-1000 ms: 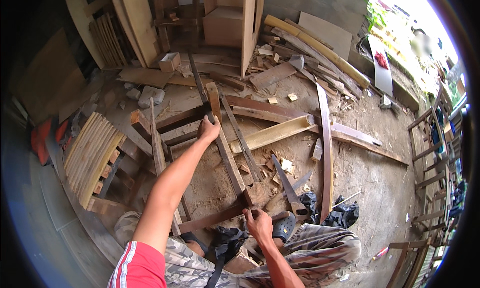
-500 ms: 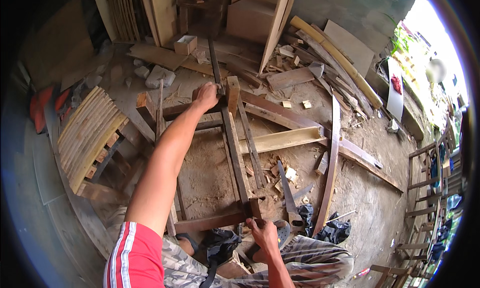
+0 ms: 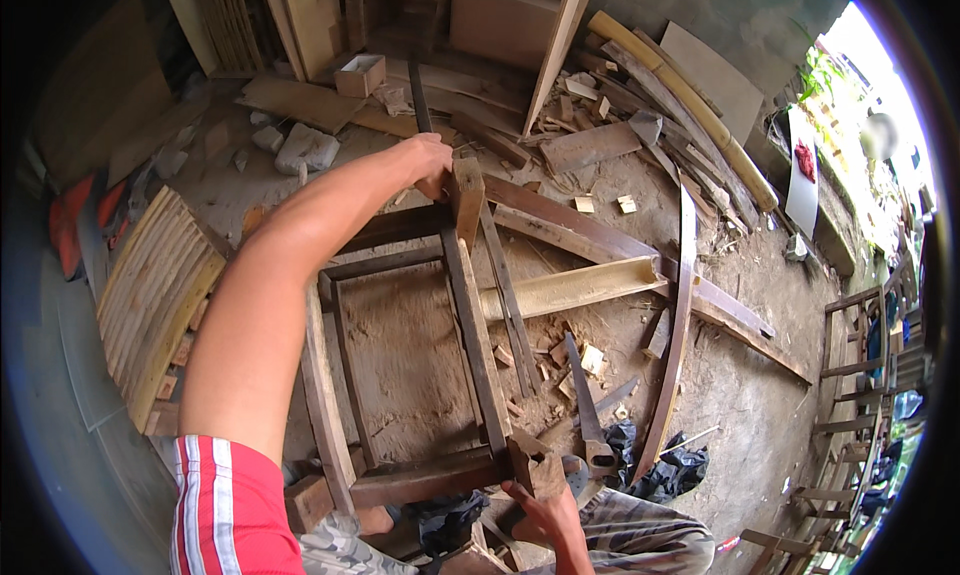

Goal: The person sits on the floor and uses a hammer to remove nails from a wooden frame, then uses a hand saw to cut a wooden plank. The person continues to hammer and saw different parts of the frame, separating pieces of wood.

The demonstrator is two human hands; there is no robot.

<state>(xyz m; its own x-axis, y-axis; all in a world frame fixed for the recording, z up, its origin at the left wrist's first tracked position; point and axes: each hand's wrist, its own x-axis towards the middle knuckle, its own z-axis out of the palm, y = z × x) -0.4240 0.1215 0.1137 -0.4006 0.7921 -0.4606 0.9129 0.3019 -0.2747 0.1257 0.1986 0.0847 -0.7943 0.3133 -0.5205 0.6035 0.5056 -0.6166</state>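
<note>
Over littered floor (image 3: 745,405), left fingers (image 3: 434,181) and right fingers (image 3: 519,494) grip the frame (image 3: 478,345), which could tip if either slips.

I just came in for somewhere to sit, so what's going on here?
A person is handling a wooden frame with both hands. The left hand is at its far right corner, beside a short post, fingers partly hidden; the right hand holds the near right corner. A handsaw is off to the right, among wood offcuts.
</note>
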